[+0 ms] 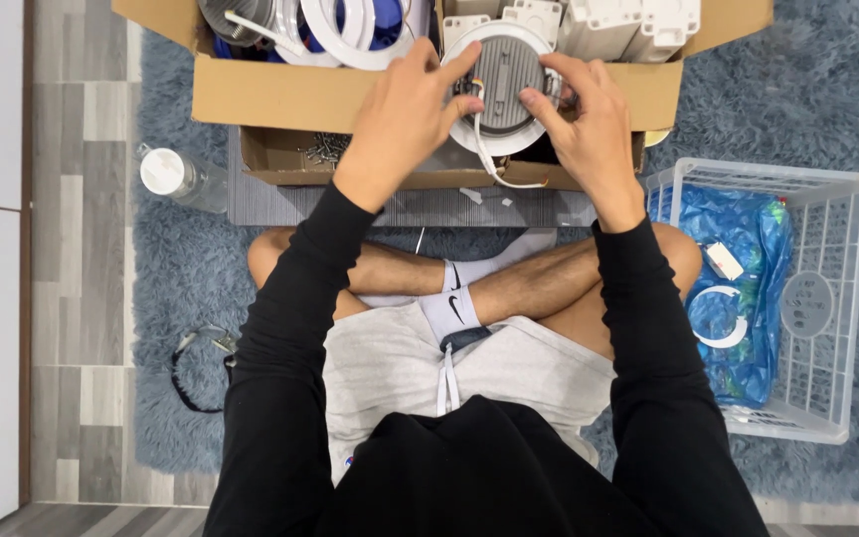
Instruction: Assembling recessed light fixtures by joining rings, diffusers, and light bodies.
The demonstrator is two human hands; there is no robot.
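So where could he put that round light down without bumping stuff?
Bare rug shows right of the box, above the basket. More lies left of his knee, between the bottle and the black cord. The box and basket are crowded; both hands hold the light.

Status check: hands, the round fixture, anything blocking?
Left hand and right hand both grip round white ribbed light fixture. White cable dangles. Nothing blocking.

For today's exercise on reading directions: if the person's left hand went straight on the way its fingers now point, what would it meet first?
The left hand already touches the round white lamp. Past that, its fingers point toward the white plastic parts in the cardboard box, though depth is unclear.
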